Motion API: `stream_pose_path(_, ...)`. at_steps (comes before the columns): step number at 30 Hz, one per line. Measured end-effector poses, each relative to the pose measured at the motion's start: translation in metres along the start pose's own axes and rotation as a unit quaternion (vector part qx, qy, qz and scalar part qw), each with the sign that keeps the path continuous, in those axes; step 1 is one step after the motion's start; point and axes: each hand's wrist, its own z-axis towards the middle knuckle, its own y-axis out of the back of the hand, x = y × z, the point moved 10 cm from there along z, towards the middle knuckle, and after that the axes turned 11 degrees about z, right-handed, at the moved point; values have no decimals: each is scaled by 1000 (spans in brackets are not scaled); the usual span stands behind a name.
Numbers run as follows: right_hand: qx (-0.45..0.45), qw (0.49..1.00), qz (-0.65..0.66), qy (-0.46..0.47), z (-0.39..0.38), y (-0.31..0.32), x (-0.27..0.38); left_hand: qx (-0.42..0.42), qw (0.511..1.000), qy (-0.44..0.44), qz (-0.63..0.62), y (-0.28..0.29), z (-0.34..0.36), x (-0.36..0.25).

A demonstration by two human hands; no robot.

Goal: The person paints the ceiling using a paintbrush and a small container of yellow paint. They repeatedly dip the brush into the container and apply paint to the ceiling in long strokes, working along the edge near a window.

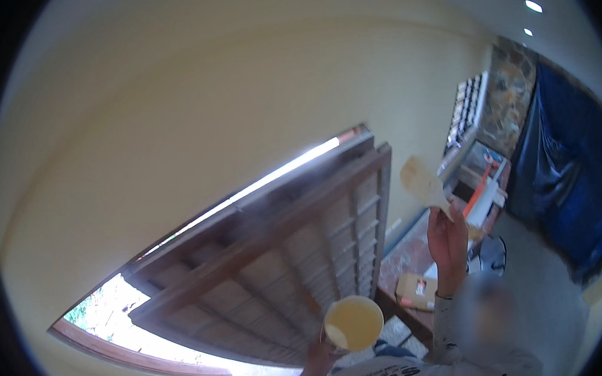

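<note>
My left hand [317, 363], low in the picture, is closed at the side of a small bucket [329, 338]. Pale yellow paint [359, 322] shows inside it, and the bucket's mouth tilts toward me. My right hand [447, 241] is raised to the right, its fingers pinched on the narrow end of a pale, paddle-shaped thing [425, 184]. The wide end, a tan patch on it, is up against or just in front of the cream wall [240, 88]; I cannot tell whether they touch. Its kind is unclear.
Brown wooden louvred shutters [271, 259] stand open by a bright window gap at left. Beyond my right hand are a counter [395, 268] with a cardboard box [415, 291], a red-orange long tool [479, 192] and a blue tarp [555, 172]. A blurred patch covers the area beside my right sleeve.
</note>
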Motion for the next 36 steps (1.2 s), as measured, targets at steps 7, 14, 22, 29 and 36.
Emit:
stream_pose_path(7, -195, 975, -72, 79, -98, 156, 142, 15, 996, 42, 79, -13, 65, 48)
stream_pose_path(14, -245, 946, -74, 197, -132, 192, 255, 33, 991, 95, 82, -14, 128, 102)
stream_pose_path(22, -316, 909, -99, 253, -173, 228, 319, -29, 982, 188, 17, -68, 134, 105)
stream_pose_path(29, -321, 918, -92, 215, -169, 247, 328, -80, 983, 164, 10, -79, 142, 92)
stream_pose_path(36, -329, 913, -113, 211, -172, 251, 323, -51, 982, 109, 143, -51, 123, 109)
